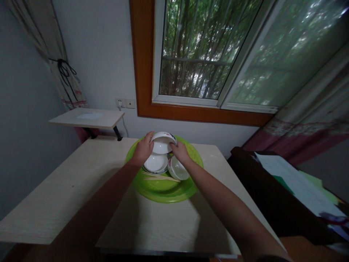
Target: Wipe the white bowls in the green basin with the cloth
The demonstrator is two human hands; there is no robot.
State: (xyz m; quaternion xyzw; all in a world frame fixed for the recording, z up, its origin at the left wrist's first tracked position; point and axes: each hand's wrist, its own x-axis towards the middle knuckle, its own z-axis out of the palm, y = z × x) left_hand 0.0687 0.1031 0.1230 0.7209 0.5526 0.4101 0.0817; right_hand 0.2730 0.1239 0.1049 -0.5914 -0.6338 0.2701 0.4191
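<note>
Both hands grip a white bowl (163, 144) by its sides, tilted so that its inside faces me. My left hand (144, 148) is closed on the left rim, and my right hand (180, 151) pinches the right rim with the thumb inside. Below it, in a large green basin (166, 196), lie a stack of white dishes (156, 162) and a second bowl (178, 169) with a pink pattern, leaning on its side under my right wrist. Wooden chopsticks (160, 177) rest in front of these dishes. My hands cover part of the basin's back.
The basin stands on a pale wooden table (114, 203). A small raised shelf (87, 118) with a white paper is at the back left. Wall sockets (124, 103) and a window (201, 54) are behind. To the right, papers (291, 182) lie on a dark surface.
</note>
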